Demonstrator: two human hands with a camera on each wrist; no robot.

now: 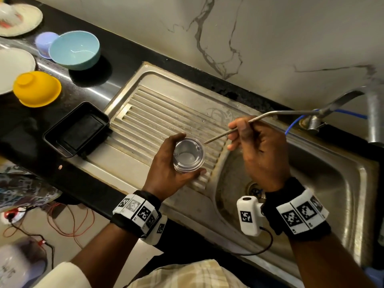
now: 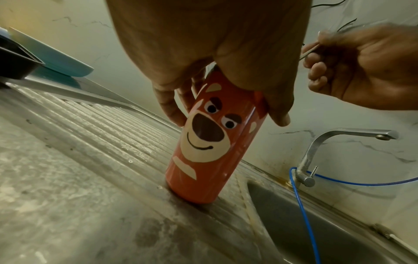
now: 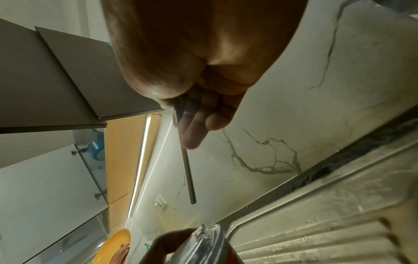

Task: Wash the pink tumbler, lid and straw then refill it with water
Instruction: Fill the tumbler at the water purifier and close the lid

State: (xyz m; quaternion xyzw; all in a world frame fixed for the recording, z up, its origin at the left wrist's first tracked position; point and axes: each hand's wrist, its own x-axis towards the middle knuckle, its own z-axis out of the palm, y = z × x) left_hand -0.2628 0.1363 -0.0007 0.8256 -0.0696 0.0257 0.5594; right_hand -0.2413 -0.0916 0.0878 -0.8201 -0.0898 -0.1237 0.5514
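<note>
Starting at the far left of the black worktop, an upturned yellow bowl sits below a pale blue bowl, with a small lilac cup touching the blue bowl's left side and white plates at the frame edge. Just right of the yellow bowl a black rectangular tray rests on the worktop, its right end overlapping the ribbed steel drainboard. Further right, the pink tumbler, printed with a bear face, stands upright on the drainboard near the basin's edge. Its clear lid is on top. The left hand grips the tumbler near its top, thumb and fingers curled round it. Right of that, the right hand pinches a bent metal straw between thumb and fingers, the straw's lower tip hanging just beside the lid's rim, clear of it. Below that hand lies the sink basin with its drain. At the far right, the steel tap stands with a thin blue hose at its base.
</note>
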